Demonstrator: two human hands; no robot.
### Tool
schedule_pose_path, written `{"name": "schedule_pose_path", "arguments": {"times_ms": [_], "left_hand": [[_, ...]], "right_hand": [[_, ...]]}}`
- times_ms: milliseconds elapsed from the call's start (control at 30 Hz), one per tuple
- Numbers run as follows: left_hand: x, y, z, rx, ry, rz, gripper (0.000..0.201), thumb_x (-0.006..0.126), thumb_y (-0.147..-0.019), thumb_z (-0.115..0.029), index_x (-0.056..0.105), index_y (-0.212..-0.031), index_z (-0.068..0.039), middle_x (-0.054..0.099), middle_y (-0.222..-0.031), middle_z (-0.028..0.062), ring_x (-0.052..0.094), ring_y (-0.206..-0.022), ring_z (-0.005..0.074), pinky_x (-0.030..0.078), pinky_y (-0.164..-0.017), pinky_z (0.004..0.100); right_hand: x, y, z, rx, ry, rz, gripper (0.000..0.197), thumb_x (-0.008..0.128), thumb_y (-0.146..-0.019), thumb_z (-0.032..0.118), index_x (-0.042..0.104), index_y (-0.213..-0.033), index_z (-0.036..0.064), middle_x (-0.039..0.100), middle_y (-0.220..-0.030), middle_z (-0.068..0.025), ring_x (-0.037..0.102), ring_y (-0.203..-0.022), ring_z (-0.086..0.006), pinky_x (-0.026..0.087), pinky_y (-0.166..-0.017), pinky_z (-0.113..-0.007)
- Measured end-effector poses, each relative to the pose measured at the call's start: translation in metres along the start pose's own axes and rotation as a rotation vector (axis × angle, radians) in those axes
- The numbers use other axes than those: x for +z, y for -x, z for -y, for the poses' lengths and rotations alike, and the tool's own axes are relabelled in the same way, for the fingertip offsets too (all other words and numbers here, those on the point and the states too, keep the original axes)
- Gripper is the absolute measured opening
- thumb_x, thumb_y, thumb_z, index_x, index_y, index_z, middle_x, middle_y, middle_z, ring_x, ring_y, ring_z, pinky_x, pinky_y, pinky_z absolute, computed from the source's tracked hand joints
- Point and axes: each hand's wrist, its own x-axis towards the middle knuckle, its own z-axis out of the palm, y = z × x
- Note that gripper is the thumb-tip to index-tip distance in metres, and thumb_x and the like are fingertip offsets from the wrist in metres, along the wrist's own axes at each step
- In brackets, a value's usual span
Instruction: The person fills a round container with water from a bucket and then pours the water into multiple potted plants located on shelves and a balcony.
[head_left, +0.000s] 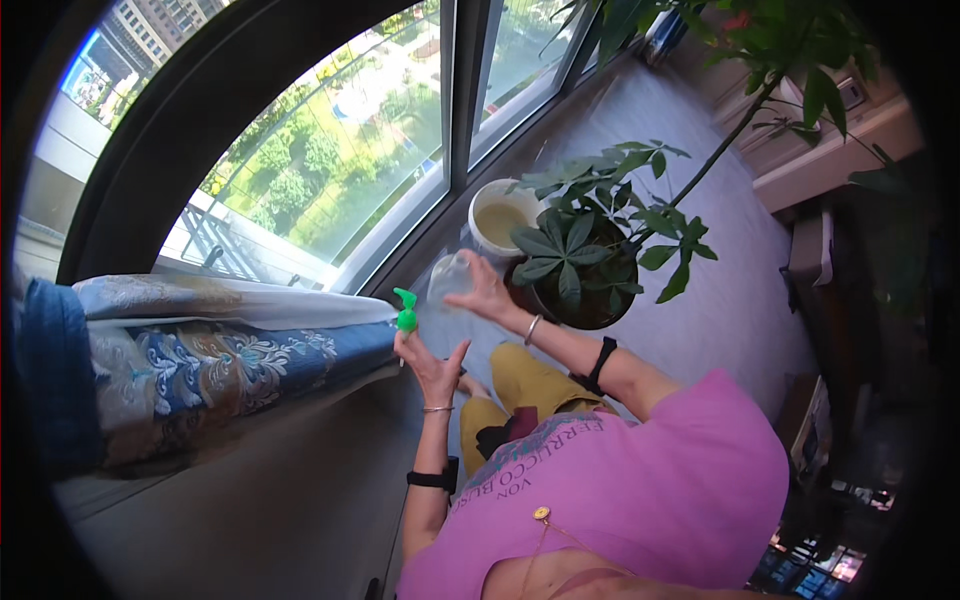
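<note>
My left hand [435, 372] is raised beside the curtain, a green spray head [405, 311] at its fingertips. Its thumb stands apart from the fingers, and exactly how they grip the head is hard to see. A little farther off and to the right, my right hand [484, 291] is closed around a see-through plastic bottle [445, 281]. The bottle and the spray head are apart from each other. Just beyond the right hand, a white bucket [475, 232] with cloudy, yellowish liquid stands on the floor.
A potted plant [585, 303] with broad leaves and a long leaning stem stands right of my right hand. The patterned blue curtain [250, 360] hangs at left. Large windows [350, 150] rise ahead, and a wooden cabinet [835, 150] is at far right.
</note>
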Motion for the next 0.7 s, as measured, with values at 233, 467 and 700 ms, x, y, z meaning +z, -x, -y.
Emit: {"name": "schedule_pose_path", "arguments": {"times_ms": [233,467,700], "left_hand": [[0.031,0.007,0.068,-0.100,0.166,0.231,0.038,0.076,-0.067,-0.013,0.043,-0.084,-0.002,0.049,-0.092,0.0164,0.050,-0.087,0.0325,0.042,-0.077,0.0391],[0.055,0.018,0.136,-0.399,0.222,0.372,0.037,0.076,-0.073,-0.009,0.044,-0.090,-0.002,0.060,-0.079,0.0081,0.064,-0.071,0.0136,0.051,-0.062,0.0247],[0.102,-0.006,0.213,-0.548,0.258,0.432,0.040,0.065,-0.081,-0.003,0.050,-0.117,0.002,0.064,-0.090,0.0101,0.066,-0.076,0.0151,0.053,-0.068,0.0252]], "right_hand": [[0.073,-0.097,-0.130,0.471,0.080,-0.365,0.084,0.079,-0.060,0.034,0.034,-0.126,0.0072,0.047,-0.118,-0.0212,0.046,-0.110,-0.0373,0.040,-0.092,-0.043],[0.134,-0.152,-0.276,0.779,0.193,-0.698,0.085,0.079,-0.059,0.030,0.034,-0.129,0.0107,0.044,-0.123,-0.0170,0.044,-0.112,-0.0368,0.039,-0.093,-0.045],[0.136,-0.190,-0.417,0.784,0.325,-0.695,0.084,0.080,-0.057,0.025,0.035,-0.127,0.0121,0.047,-0.118,-0.0170,0.046,-0.110,-0.0369,0.039,-0.093,-0.044]]}}
